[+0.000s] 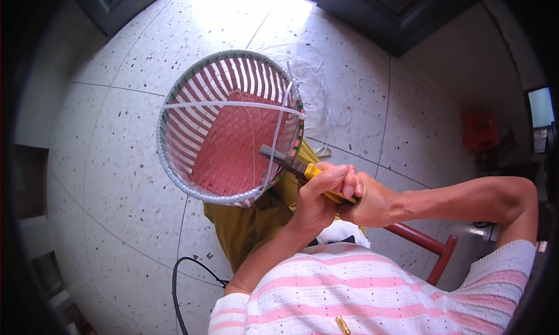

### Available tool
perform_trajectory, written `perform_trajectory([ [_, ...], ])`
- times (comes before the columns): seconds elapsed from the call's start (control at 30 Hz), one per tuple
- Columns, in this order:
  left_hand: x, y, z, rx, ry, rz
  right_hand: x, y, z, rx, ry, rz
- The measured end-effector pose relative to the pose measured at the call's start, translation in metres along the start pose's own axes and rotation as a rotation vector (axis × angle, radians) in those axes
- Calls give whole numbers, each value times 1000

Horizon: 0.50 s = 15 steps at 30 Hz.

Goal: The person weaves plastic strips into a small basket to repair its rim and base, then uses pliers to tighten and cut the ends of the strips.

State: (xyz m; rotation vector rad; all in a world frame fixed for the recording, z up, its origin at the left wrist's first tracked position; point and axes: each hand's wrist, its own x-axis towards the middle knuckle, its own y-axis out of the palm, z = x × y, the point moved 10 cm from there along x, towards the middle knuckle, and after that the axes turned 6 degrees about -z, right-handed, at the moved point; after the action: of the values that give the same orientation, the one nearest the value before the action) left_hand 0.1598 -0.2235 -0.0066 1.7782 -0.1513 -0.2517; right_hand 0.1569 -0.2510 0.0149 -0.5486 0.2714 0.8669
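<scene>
Both my hands are closed, one against the other, on a pair of pliers (296,165) with dark metal jaws and yellow-and-black handles. My left hand (317,198) wraps the handles from the left, and my right hand (372,201) grips their rear end. The jaws point over the near right rim of a round woven basket (230,151) and lie beside a white plastic strip (275,143). Another white strip (227,104) spans the basket's opening from side to side. The basket has a red woven bottom, red-and-white walls and a pale braided rim. Whether the jaws bite the strip, I cannot tell.
A tangle of thin clear strips (311,81) lies on the speckled tile floor beyond the basket. My mustard trousers (250,227) are under the basket's near side. A dark red chair bar (419,239) is at right, a black cable (176,277) at lower left, a red stool (480,131) farther right.
</scene>
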Motion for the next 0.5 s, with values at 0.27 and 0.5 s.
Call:
perform_trajectory([
  [0.27,5,-4,-1,37,19,-42,1,-5,-4,19,-30,-60],
  [0.5,2,-2,-9,41,54,37,6,-5,-3,-44,-5,-60],
])
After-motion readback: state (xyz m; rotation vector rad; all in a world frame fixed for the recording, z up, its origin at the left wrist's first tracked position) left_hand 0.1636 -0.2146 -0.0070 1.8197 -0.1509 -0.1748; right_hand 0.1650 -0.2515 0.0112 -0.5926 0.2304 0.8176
